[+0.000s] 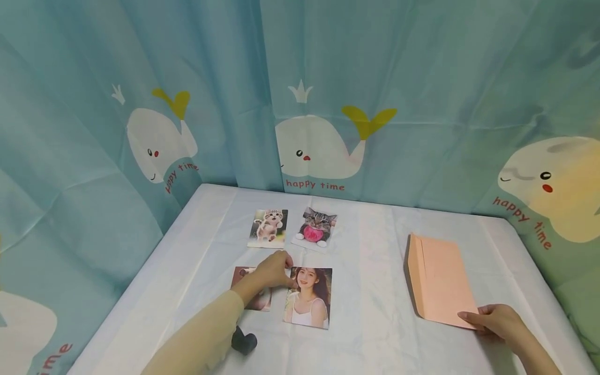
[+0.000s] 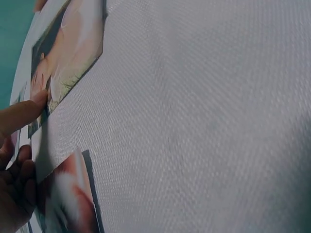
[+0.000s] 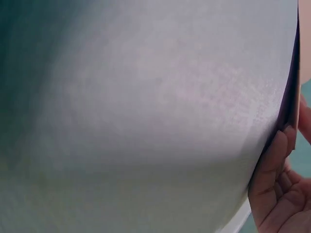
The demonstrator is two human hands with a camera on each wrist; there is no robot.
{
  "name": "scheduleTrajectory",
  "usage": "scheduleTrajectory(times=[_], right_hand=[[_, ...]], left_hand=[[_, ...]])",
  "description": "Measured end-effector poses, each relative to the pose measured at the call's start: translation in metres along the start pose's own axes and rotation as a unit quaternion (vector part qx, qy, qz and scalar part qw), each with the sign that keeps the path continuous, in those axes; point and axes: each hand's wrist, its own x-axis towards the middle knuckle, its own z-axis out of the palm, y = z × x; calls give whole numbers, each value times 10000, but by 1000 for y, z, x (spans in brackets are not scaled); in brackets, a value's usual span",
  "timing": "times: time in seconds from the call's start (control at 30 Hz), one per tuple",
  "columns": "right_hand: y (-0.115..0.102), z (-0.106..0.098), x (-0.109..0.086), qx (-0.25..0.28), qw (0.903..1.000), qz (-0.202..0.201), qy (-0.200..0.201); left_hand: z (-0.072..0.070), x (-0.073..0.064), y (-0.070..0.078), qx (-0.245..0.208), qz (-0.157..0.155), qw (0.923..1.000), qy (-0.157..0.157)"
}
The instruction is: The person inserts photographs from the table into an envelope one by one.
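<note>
My left hand (image 1: 271, 271) reaches over a brownish photo card (image 1: 262, 302), hiding part of its picture. Its thumb (image 2: 39, 99) touches the edge area of a portrait photo card (image 1: 307, 310) of a person in a white top, which lies flat. The other fingers curl beside the thumb, apart from that card. On the right, my right hand (image 1: 501, 323) pinches the lower right corner of a pink envelope (image 1: 447, 276), thumb on top and fingers beneath. The envelope's flap side is at the left, and that corner is slightly lifted in the right wrist view.
Two kitten photo cards, one with a light kitten (image 1: 268, 229) and one with a grey tabby (image 1: 316, 229), lie farther back. A small black object (image 1: 244, 341) sits by the left sleeve. The white-covered table (image 1: 370, 333) is bordered by a blue whale-print curtain (image 1: 422, 104).
</note>
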Motion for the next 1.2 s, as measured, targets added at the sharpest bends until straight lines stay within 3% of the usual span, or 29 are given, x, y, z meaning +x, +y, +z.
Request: scheduleTrajectory(times=[0.17,0.3,0.37,0.7,0.83,1.07,1.2], right_hand=[[3,-3,-1,659,9969,-80,-429],[8,-5,-1,1365,9849,-283,-1028],[9,-5,-1,1441,9819,-379,-1169],[2,-4,-8,796,9906,-855,-706],[-1,-3,-11,1078,9874,-910,-720],[0,-4,-12,1849,9706,-954,-1211],[0,-2,-16,1689,9743,-1014,-1092]], left_hand=[[-1,0,2,-48,-15,9999,-138],[-3,3,3,-72,-28,9996,-289],[-4,4,3,-44,-72,9994,-330],[-4,4,1,63,-17,9995,-309],[-3,2,-3,20,103,9997,-199],[-3,-1,-7,-152,309,9993,-141],[-4,-4,-9,-336,338,9988,-149]])
